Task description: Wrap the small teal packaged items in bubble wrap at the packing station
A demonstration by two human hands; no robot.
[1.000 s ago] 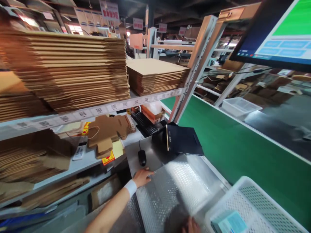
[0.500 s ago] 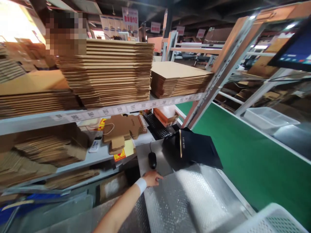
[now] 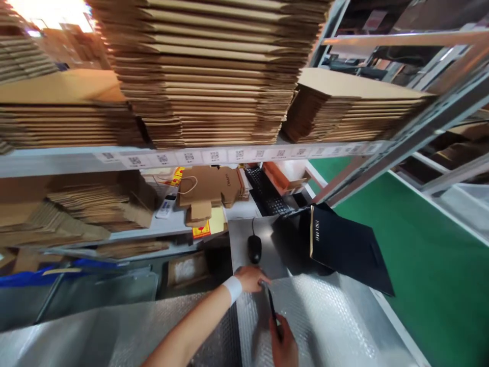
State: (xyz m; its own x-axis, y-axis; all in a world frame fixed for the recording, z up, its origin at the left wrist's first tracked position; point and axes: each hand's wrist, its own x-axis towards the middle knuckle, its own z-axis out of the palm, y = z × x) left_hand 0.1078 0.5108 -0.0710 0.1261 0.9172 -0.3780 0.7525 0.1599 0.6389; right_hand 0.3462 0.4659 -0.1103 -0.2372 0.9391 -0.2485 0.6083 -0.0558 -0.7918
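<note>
Right hand [image 3: 284, 345] wraps around a slim dark tool [image 3: 271, 304] pointing lengthwise toward the left hand [image 3: 249, 279], whose grip on the bubble wrap [image 3: 324, 311] is unclear.

Cardboard stack [image 3: 214, 92] on shelf [image 3: 57, 162]

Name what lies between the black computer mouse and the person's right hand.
In the head view: the left hand, nearest the black computer mouse, then bubble wrap and part of a slim dark tool held in the right hand.
</note>
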